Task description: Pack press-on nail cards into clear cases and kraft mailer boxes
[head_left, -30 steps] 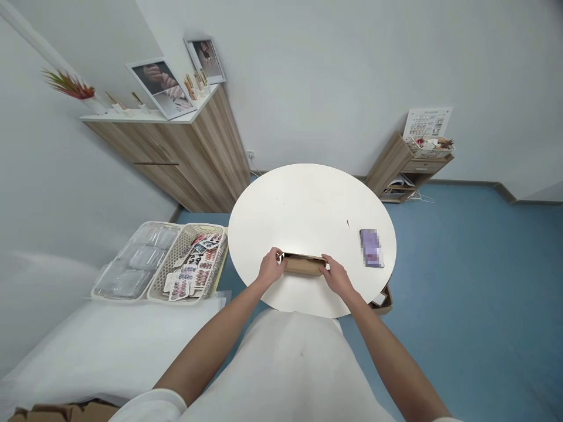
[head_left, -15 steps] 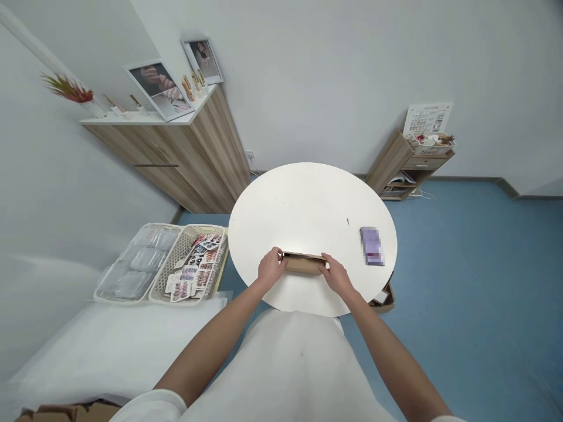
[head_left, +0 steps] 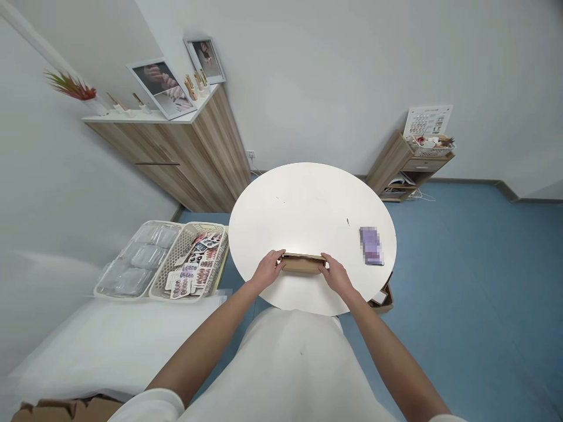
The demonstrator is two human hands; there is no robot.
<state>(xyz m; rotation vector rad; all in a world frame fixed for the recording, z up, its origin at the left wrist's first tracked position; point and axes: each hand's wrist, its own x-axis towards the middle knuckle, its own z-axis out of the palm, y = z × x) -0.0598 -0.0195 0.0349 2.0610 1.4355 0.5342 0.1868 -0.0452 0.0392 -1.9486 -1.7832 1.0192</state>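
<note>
Cardboard box (head_left: pixel 302 266), plain brown, long and narrow, sits between my hands over the near middle of the round table (head_left: pixel 308 199). My left hand (head_left: pixel 266 271) has its left end between thumb and fingers, and my right hand (head_left: pixel 336 276) grasps the right end the same way. I think I hold it by the ends because its length runs left to right, so both sides get equal support and the middle is left uncovered. A thin dark gap shows along its far upper edge, like stiff board folded but not quite flush. Whether the underside touches the table, I can't tell.

The tabletop is smooth, white and hard-looking. Toward its right edge lies a flat purple item (head_left: pixel 372 246), too blurred to read; its place off to the side probably leaves my hands room. On the left, beside the table, a lattice-walled plastic basket (head_left: pixel 176 300) holds loose, overlapping patterned cards (head_left: pixel 202 275). Touching it, another basket (head_left: pixel 116 298) holds shiny, see-through packets (head_left: pixel 147 257), perhaps sorted apart so the two kinds don't mix.
</note>
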